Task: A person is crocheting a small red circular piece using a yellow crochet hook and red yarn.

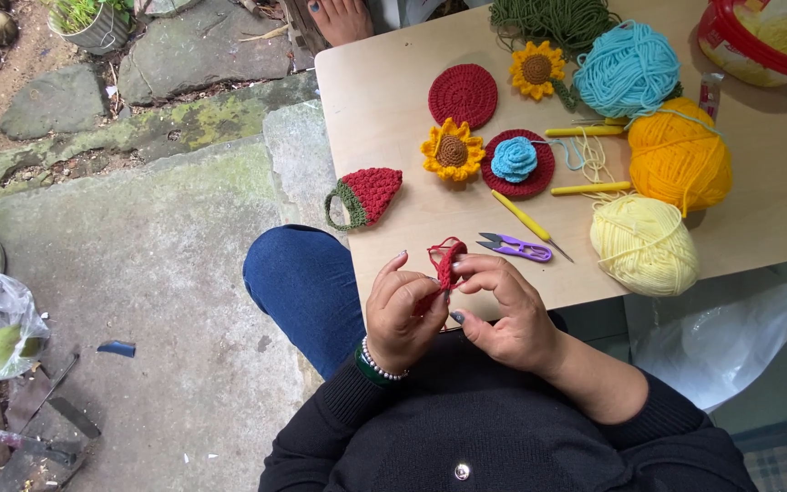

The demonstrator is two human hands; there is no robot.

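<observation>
Hands, left point(403, 314) and right point(503, 310), pinch red crochet piece point(448, 260) over wooden table point(384, 118) outdoors

yarn balls point(628, 69) 3 | crochet sunflowers point(453, 150) 2 | yellow hooks point(583, 131) 3 | snips point(516, 246) 1

Seated at the near edge of the table point(384, 100), both hands over the lap — left hand point(403, 314) and right hand point(507, 310) pinching a small crochet piece point(446, 260) between them. Just beyond on the table, snips point(516, 246); farther back, crocheted flowers point(453, 150) and discs point(463, 94) — yarn balls point(644, 241) to the right.
</observation>
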